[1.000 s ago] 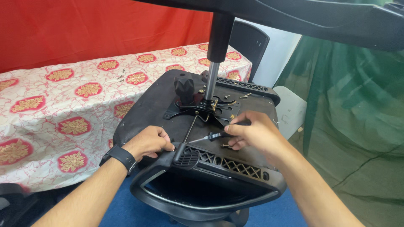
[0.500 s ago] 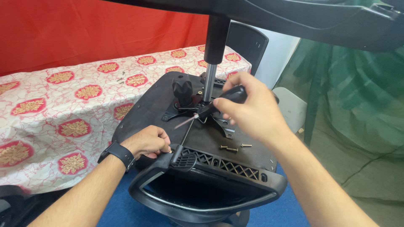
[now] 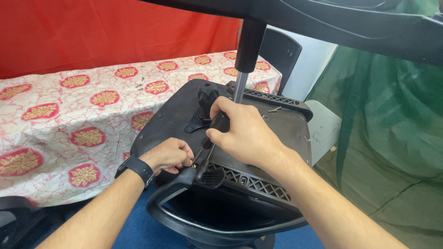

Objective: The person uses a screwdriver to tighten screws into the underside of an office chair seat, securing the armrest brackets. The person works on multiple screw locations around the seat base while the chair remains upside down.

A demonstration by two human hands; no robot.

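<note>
- While the right hand (image 3: 247, 133) grips the black handle of a screwdriver (image 3: 213, 133), its shaft slants down and to the left, tip ending at a small brass-coloured screw (image 3: 194, 164) on the chair's edge.
- Left hand (image 3: 168, 154), fingers curled, pinches at that screw just beside the tip; black watch (image 3: 136, 168) on its wrist.
- Work piece: upturned black office chair seat (image 3: 286, 129), underside facing up, lying against the table; vented plastic edge (image 3: 249, 182) nearest the camera.
- Black curved armrest loop (image 3: 184, 216) hangs below the seat's near edge, its upper end right under the screw.
- Gas-lift column (image 3: 242, 76), black upper part and silver lower part, stands up from the middle of the seat underside, behind the right hand.
- Chair base (image 3: 350, 27) spans the top of the view, dark and blurred.
- Loose screws (image 3: 274, 109) lie on the seat underside near its far edge, well apart from the hands.
- Table on the left under a white cloth with red and gold medallions (image 3: 69, 120); a few small bits of hardware (image 3: 138, 85) lie on it.
- Red drape (image 3: 92, 32) behind, green netting (image 3: 392, 138) to the right, blue floor (image 3: 138, 235) below.
</note>
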